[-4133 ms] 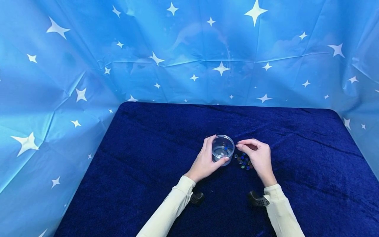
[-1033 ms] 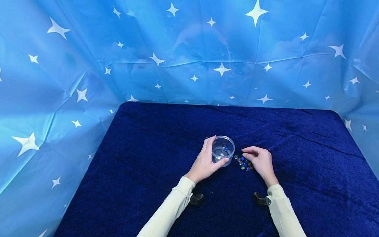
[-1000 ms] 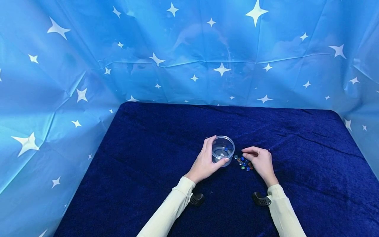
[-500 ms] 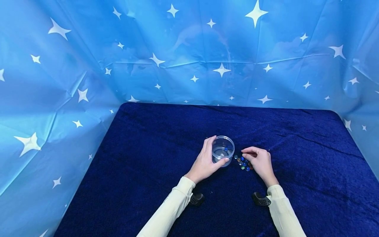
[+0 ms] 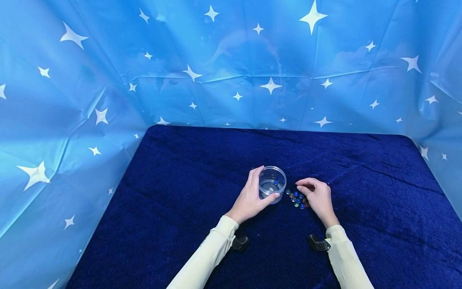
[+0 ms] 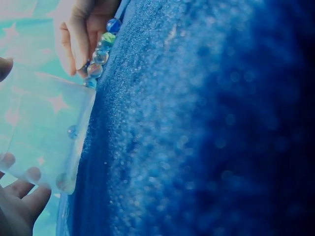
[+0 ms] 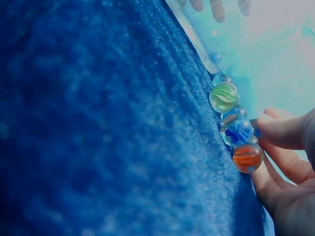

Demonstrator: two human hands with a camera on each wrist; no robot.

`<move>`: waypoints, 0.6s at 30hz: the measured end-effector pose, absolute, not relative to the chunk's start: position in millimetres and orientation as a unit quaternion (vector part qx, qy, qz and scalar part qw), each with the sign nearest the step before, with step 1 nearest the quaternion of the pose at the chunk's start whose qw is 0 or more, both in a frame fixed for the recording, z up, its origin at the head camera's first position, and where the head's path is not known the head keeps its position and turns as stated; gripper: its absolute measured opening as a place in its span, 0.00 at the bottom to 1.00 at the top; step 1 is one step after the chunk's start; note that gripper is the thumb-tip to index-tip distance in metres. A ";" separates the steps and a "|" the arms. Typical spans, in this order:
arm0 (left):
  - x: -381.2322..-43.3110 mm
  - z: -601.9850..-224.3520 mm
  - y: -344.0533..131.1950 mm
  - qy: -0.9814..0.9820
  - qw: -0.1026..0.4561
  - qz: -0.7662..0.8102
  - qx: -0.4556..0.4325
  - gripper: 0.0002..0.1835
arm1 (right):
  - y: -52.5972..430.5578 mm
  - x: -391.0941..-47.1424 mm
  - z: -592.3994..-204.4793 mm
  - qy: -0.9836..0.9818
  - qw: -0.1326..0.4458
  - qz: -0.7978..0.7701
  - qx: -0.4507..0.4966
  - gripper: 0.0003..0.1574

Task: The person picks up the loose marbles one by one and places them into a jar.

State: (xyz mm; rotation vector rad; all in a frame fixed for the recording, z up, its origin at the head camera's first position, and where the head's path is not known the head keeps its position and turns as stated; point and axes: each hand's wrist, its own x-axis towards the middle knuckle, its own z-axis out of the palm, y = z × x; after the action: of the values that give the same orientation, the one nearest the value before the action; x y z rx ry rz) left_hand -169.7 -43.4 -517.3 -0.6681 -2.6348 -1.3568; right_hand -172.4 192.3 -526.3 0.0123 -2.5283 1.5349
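Observation:
My left hand grips a clear round plastic jar on the table, fingers around its far left side and thumb along its near side. Inside the jar a single blue marble shows. Right of the jar lies a cluster of several glass marbles. Among them the right wrist view shows a green-swirled marble and an orange-swirled marble. My right hand is at the cluster's far right side, its thumb and index finger pinching a dark blue marble, mostly hidden by the thumb and the other marbles.
A dark blue velvety cloth covers the table. Behind and at the sides hangs a blue curtain with white stars. Black wrist devices sit at both cuffs.
About four seconds ago my right hand was beside the jar's rim; it has since drawn back right and down to the marbles. Over the last second it hardly moves. The left hand keeps its hold.

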 end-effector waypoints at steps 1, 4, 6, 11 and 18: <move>-169.7 -517.3 -43.4 -0.866 0.051 -0.447 -0.219 0.48 | 192.5 -172.3 -526.1 -0.850 0.095 0.518 0.000 0.05; -169.4 -517.0 -43.4 -0.866 0.048 -0.448 -0.218 0.49 | 192.9 -172.1 -524.7 -0.845 0.112 0.522 -0.009 0.04; -169.3 -516.8 -43.4 -0.866 0.048 -0.448 -0.217 0.48 | 193.1 -172.4 -524.1 -0.843 0.126 0.524 -0.012 0.05; -169.2 -517.1 -43.5 -0.867 0.049 -0.447 -0.217 0.48 | 192.7 -172.9 -522.7 -0.829 0.152 0.538 -0.018 0.05; -168.8 -517.4 -43.5 -0.867 0.045 -0.447 -0.216 0.48 | 190.5 -172.0 -518.3 -0.798 0.148 0.583 -0.041 0.07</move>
State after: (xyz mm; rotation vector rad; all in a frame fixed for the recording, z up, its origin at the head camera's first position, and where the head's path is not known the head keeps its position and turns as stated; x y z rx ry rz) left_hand -168.8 -43.5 -517.4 -0.6600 -2.6474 -1.3661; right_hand -172.0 190.5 -518.3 -0.1177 -2.2949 1.6779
